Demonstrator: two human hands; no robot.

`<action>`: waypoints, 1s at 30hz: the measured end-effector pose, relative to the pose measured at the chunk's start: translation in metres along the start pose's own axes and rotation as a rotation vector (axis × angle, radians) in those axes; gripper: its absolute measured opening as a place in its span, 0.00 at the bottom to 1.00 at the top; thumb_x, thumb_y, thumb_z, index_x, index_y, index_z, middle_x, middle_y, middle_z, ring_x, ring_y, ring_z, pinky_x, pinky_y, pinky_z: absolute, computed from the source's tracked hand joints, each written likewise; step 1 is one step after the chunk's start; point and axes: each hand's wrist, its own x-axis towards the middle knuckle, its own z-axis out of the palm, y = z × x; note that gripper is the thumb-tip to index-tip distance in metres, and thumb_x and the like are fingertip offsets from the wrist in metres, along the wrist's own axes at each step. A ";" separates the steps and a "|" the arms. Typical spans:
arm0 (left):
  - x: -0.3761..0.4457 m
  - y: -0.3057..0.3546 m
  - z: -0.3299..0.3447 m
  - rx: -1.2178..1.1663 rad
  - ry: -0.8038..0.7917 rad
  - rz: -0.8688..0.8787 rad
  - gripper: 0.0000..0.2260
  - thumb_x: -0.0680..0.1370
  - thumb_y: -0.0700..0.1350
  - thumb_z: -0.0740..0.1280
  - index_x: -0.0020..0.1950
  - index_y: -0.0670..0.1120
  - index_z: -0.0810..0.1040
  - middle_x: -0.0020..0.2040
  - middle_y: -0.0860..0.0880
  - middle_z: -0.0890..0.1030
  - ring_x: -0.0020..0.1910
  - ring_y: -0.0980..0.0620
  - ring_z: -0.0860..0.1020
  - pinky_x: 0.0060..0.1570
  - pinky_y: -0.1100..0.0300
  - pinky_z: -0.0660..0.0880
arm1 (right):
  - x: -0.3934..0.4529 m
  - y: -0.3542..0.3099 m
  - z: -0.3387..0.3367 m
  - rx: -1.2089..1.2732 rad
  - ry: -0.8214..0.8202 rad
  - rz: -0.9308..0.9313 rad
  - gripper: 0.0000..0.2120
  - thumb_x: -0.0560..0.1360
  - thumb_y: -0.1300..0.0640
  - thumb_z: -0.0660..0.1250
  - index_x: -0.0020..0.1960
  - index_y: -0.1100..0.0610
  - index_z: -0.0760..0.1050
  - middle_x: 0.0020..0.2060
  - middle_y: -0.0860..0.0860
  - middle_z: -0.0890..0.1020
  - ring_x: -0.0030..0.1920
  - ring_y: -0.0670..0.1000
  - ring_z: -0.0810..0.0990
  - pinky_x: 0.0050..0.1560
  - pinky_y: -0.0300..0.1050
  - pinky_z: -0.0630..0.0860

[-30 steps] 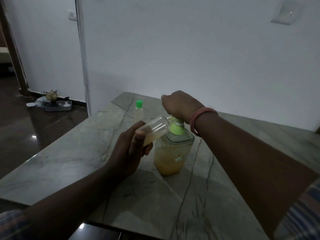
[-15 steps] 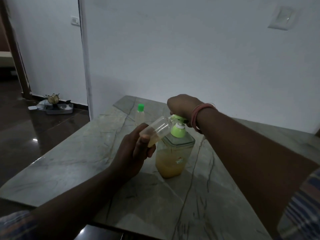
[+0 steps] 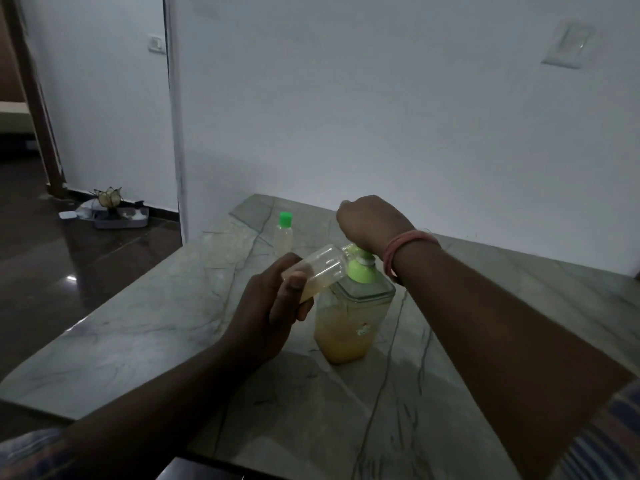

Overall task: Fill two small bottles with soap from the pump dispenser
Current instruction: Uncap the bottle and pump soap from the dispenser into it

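Note:
A clear square pump dispenser (image 3: 349, 327) with a green pump collar holds yellow soap and stands on the marble table (image 3: 145, 327). My left hand (image 3: 273, 306) grips a small clear bottle (image 3: 320, 270), tilted, its mouth against the pump's spout; some yellow soap lies in its lower end. My right hand (image 3: 372, 221) rests fist-like on top of the pump head, which it mostly hides. A second small bottle (image 3: 283, 233) with a green cap stands upright behind, near the table's far edge.
A white wall rises just beyond the table's far edge. On the dark floor at the left lie a tray and small items (image 3: 117, 211) by the wall. The table's left edge runs diagonally towards me.
The view has shifted slightly. My right hand has risen and come down on the pump head again. My left hand keeps the small bottle at the spout.

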 end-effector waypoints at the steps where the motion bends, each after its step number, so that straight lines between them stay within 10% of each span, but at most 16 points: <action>1: 0.000 -0.001 0.000 0.003 0.006 0.008 0.30 0.78 0.70 0.50 0.47 0.46 0.75 0.32 0.49 0.78 0.27 0.55 0.75 0.28 0.67 0.69 | -0.003 -0.001 -0.001 -0.003 -0.004 -0.004 0.17 0.78 0.67 0.51 0.32 0.57 0.56 0.44 0.61 0.76 0.51 0.61 0.73 0.46 0.46 0.64; 6: -0.001 0.000 0.000 0.036 0.023 0.021 0.29 0.78 0.71 0.50 0.47 0.47 0.75 0.33 0.48 0.78 0.27 0.55 0.75 0.28 0.67 0.69 | 0.004 0.001 -0.002 -0.040 -0.106 -0.007 0.13 0.81 0.62 0.51 0.42 0.60 0.72 0.55 0.61 0.78 0.44 0.56 0.75 0.44 0.44 0.71; 9: -0.001 0.000 0.001 0.032 0.022 0.022 0.29 0.78 0.71 0.50 0.48 0.47 0.75 0.32 0.50 0.78 0.27 0.54 0.75 0.28 0.67 0.69 | 0.010 -0.001 -0.002 -0.005 -0.112 0.002 0.14 0.78 0.61 0.51 0.35 0.57 0.65 0.45 0.58 0.75 0.34 0.50 0.69 0.32 0.42 0.61; 15: -0.001 -0.002 -0.001 -0.009 0.006 0.003 0.30 0.79 0.69 0.51 0.47 0.44 0.74 0.32 0.46 0.77 0.27 0.54 0.74 0.28 0.66 0.68 | 0.006 -0.001 0.007 0.003 -0.119 0.034 0.16 0.79 0.65 0.52 0.33 0.56 0.61 0.53 0.62 0.77 0.46 0.57 0.72 0.46 0.44 0.66; 22: -0.001 -0.003 0.000 0.000 -0.001 0.012 0.29 0.79 0.70 0.50 0.47 0.45 0.75 0.30 0.47 0.77 0.26 0.54 0.74 0.27 0.65 0.68 | 0.009 0.003 0.005 0.092 -0.094 0.073 0.11 0.77 0.63 0.53 0.41 0.61 0.71 0.55 0.63 0.77 0.45 0.58 0.73 0.38 0.40 0.63; 26: -0.001 -0.003 -0.002 0.006 0.006 -0.018 0.29 0.78 0.71 0.51 0.46 0.46 0.75 0.31 0.46 0.78 0.26 0.55 0.74 0.27 0.66 0.68 | 0.014 0.005 0.014 0.137 -0.019 0.117 0.13 0.75 0.54 0.54 0.33 0.56 0.66 0.40 0.55 0.76 0.44 0.57 0.73 0.41 0.43 0.67; 30: -0.002 0.002 0.000 -0.002 0.001 -0.005 0.29 0.78 0.71 0.51 0.46 0.47 0.75 0.31 0.47 0.77 0.26 0.54 0.74 0.27 0.65 0.68 | 0.011 0.006 0.005 0.193 -0.122 0.107 0.16 0.79 0.60 0.54 0.33 0.54 0.60 0.46 0.55 0.70 0.37 0.53 0.68 0.35 0.40 0.66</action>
